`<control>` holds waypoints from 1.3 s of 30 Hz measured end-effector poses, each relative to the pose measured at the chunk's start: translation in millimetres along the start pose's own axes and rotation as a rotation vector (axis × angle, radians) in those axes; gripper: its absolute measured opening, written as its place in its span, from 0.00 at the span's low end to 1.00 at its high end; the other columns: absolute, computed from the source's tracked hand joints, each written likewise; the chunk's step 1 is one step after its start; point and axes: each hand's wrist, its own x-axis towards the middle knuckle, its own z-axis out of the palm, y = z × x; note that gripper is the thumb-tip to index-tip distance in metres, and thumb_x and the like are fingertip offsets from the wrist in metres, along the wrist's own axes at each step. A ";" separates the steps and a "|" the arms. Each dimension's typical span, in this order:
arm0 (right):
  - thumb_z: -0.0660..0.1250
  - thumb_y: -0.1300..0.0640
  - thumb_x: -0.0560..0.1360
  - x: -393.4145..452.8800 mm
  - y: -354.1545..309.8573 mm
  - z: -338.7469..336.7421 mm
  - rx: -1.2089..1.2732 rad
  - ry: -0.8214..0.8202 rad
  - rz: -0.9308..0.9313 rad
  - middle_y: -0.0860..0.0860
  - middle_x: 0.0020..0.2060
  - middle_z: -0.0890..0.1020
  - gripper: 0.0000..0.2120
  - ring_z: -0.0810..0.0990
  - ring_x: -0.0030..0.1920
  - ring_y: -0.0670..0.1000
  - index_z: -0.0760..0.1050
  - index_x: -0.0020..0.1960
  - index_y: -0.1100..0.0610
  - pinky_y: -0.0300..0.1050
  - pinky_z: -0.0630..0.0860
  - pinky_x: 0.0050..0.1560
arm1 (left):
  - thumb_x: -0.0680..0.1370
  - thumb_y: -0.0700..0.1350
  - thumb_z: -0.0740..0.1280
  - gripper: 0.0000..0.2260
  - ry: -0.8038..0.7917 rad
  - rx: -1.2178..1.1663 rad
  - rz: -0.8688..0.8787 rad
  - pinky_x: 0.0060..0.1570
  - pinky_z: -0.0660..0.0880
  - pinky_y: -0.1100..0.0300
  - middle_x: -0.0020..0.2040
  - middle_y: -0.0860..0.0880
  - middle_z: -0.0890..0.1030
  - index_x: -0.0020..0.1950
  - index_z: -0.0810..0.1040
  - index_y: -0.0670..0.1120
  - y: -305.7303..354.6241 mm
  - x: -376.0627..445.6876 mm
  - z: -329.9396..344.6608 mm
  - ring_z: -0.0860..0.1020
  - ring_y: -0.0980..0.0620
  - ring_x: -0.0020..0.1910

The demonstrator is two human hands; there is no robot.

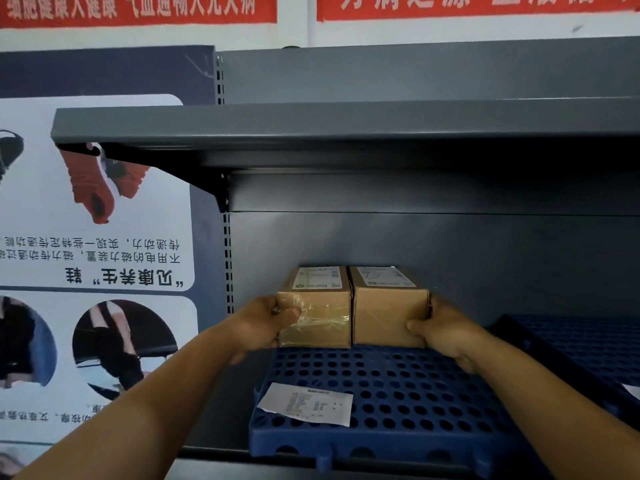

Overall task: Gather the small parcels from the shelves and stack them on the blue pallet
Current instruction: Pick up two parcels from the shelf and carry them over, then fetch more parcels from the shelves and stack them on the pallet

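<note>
Two small brown cardboard parcels stand side by side at the back of a blue perforated pallet (pixel 398 400) that lies on a grey shelf. The left parcel (pixel 322 317) has clear tape across its front and a white label on top. The right parcel (pixel 384 317) also carries a white label. My left hand (pixel 266 323) grips the left parcel's outer side, thumb on its front. My right hand (pixel 446 330) grips the right parcel's outer side, thumb on its lower front corner. Both parcels are pressed together between my hands.
A white paper slip (pixel 308 403) lies on the pallet's near left part. A second blue pallet (pixel 581 344) leans at the right. A grey upper shelf (pixel 346 129) overhangs the space. A poster (pixel 93 237) covers the panel at the left.
</note>
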 end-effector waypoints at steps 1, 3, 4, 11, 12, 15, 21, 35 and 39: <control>0.63 0.61 0.77 0.1 -0.7 1.4 -0.008 0.001 -0.005 0.52 0.65 0.72 0.25 0.71 0.60 0.49 0.61 0.72 0.54 0.42 0.68 0.61 | 0.79 0.47 0.63 0.09 0.007 0.006 -0.010 0.59 0.77 0.48 0.54 0.46 0.81 0.57 0.76 0.47 -0.6 0.4 -0.9 0.80 0.46 0.55; 0.62 0.61 0.78 0.9 -1.7 4.8 -0.023 0.008 -0.018 0.52 0.66 0.72 0.25 0.71 0.63 0.50 0.61 0.73 0.55 0.41 0.67 0.61 | 0.80 0.46 0.63 0.06 0.027 0.002 -0.018 0.58 0.77 0.48 0.52 0.47 0.80 0.55 0.76 0.48 -1.7 0.4 -1.6 0.79 0.47 0.53; 0.62 0.62 0.78 0.4 -2.9 6.3 -0.027 0.012 -0.021 0.52 0.67 0.71 0.25 0.71 0.64 0.51 0.60 0.73 0.55 0.41 0.67 0.61 | 0.80 0.46 0.63 0.05 0.031 0.002 -0.009 0.57 0.78 0.49 0.51 0.47 0.80 0.54 0.76 0.49 -2.3 -0.3 -0.6 0.79 0.48 0.52; 0.63 0.57 0.78 -21.4 -7.7 8.1 -0.035 0.059 0.023 0.54 0.69 0.70 0.27 0.70 0.65 0.52 0.58 0.74 0.57 0.40 0.66 0.60 | 0.73 0.47 0.72 0.18 0.061 0.170 0.063 0.48 0.76 0.66 0.51 0.53 0.78 0.60 0.73 0.45 2.3 -11.2 5.4 0.78 0.53 0.51; 0.63 0.56 0.78 -28.3 -8.2 7.1 -0.048 0.075 0.012 0.54 0.69 0.69 0.27 0.69 0.66 0.52 0.58 0.74 0.57 0.40 0.65 0.60 | 0.72 0.49 0.73 0.28 0.082 0.194 0.062 0.54 0.75 0.62 0.59 0.49 0.77 0.67 0.68 0.42 3.0 -13.6 5.2 0.76 0.50 0.58; 0.62 0.52 0.78 -56.9 -10.3 4.9 -0.074 0.108 -0.011 0.52 0.71 0.66 0.28 0.67 0.69 0.52 0.56 0.75 0.56 0.41 0.62 0.66 | 0.75 0.52 0.69 0.41 0.274 0.316 0.067 0.67 0.64 0.52 0.75 0.41 0.61 0.77 0.48 0.40 12.1 -36.4 9.7 0.63 0.42 0.72; 0.60 0.48 0.79 -141.2 -19.9 5.1 -0.128 0.231 -0.022 0.50 0.75 0.61 0.31 0.63 0.72 0.53 0.52 0.77 0.52 0.42 0.62 0.67 | 0.77 0.52 0.65 0.37 0.224 0.395 0.328 0.71 0.58 0.55 0.78 0.44 0.55 0.79 0.48 0.45 36.5 -104.5 41.6 0.57 0.46 0.76; 0.57 0.48 0.80 -362.9 22.1 -5.3 -0.638 0.467 0.286 0.52 0.73 0.63 0.26 0.56 0.75 0.54 0.57 0.74 0.57 0.53 0.59 0.71 | 0.80 0.53 0.61 0.34 -0.435 0.650 0.589 0.74 0.53 0.54 0.79 0.49 0.49 0.79 0.45 0.47 40.2 -266.8 152.8 0.50 0.49 0.78; 0.57 0.50 0.80 -421.1 33.2 -27.0 -0.615 0.557 0.374 0.52 0.73 0.63 0.25 0.55 0.75 0.54 0.57 0.74 0.57 0.52 0.57 0.71 | 0.80 0.52 0.61 0.33 -0.523 0.599 0.684 0.74 0.55 0.55 0.79 0.49 0.50 0.79 0.46 0.46 55.6 -302.9 193.1 0.52 0.50 0.78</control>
